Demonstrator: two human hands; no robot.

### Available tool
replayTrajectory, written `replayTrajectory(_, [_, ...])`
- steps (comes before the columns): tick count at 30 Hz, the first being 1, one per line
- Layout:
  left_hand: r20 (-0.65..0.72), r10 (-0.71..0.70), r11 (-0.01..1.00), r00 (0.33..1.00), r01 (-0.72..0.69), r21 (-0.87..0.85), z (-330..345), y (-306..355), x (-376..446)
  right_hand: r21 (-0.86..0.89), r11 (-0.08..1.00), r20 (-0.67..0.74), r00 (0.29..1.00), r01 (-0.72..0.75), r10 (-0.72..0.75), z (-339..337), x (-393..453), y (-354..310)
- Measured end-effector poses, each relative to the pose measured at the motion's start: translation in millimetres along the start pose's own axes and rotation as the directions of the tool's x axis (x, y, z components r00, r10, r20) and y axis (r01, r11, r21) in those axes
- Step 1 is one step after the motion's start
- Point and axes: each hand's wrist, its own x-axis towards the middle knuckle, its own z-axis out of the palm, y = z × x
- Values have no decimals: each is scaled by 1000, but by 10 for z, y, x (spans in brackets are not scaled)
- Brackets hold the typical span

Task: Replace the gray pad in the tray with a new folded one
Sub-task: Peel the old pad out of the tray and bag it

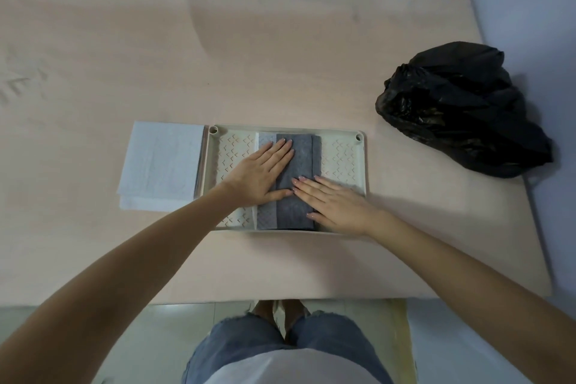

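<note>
We see left hand (261, 170) and right hand (335, 201), fingers flat, pressing folded gray pad (297, 162) in tray (343, 153).

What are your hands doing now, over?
Left hand and right hand flat, pressing folded dark gray pad. Pad inside cream plastic tray. Nothing in the way.

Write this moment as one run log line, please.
left hand: flat on gray pad | right hand: flat on pad | pad: inside tray
</note>
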Motion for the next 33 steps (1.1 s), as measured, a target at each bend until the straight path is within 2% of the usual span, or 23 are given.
replayTrajectory(6, [4,85,995,996,-86,59,-42,99,-304,-36,999,-6,1000,0,0,-5,5,-5])
replayTrajectory(12, [114,27,991,993,-42,130,57,215,-312,85,990,-38,993,112,-109,-60,-173,-7])
replayTrajectory(15, [136,13,984,991,-37,175,71,228,-310,108,975,20,981,192,-195,0,-327,-66])
replayTrajectory(19, [173,6,980,985,-40,195,66,236,-312,150,976,42,985,157,-165,59,-369,-71])
replayTrajectory(22, [185,2,981,983,-37,188,56,233,-321,197,963,25,981,182,-191,-3,-337,-79])
replayTrajectory(24, [177,12,989,984,-37,141,6,239,-331,315,941,-65,992,126,-111,-88,-316,-110])
replayTrajectory(25, [151,7,997,989,-19,73,-49,245,-342,410,909,-171,985,73,-2,-112,-299,-124])
replayTrajectory(26, [101,-35,999,994,39,-37,-110,242,-355,512,859,-286,946,18,150,-143,-267,-134])
replayTrajectory(27, [41,-126,975,991,131,-177,-166,219,-363,611,790,-355,878,-41,321,-178,-212,-130])
replayTrajectory(28, [-18,-257,919,966,239,-312,-208,185,-360,701,704,-354,801,-114,483,-217,-136,-112])
replayTrajectory(29, [-48,-405,836,913,348,-425,-244,141,-345,779,592,-273,737,-208,618,-270,-50,-80])
replayTrajectory(30, [-24,-535,730,844,448,-517,-273,88,-314,839,451,-132,689,-305,712,-336,38,-38])
replayTrajectory(31, [53,-622,612,781,527,-590,-294,29,-273,877,290,38,655,-384,755,-392,126,7])
replayTrajectory(33, [242,-666,423,705,625,-657,-305,-70,-175,888,12,306,608,-461,732,-492,267,64])
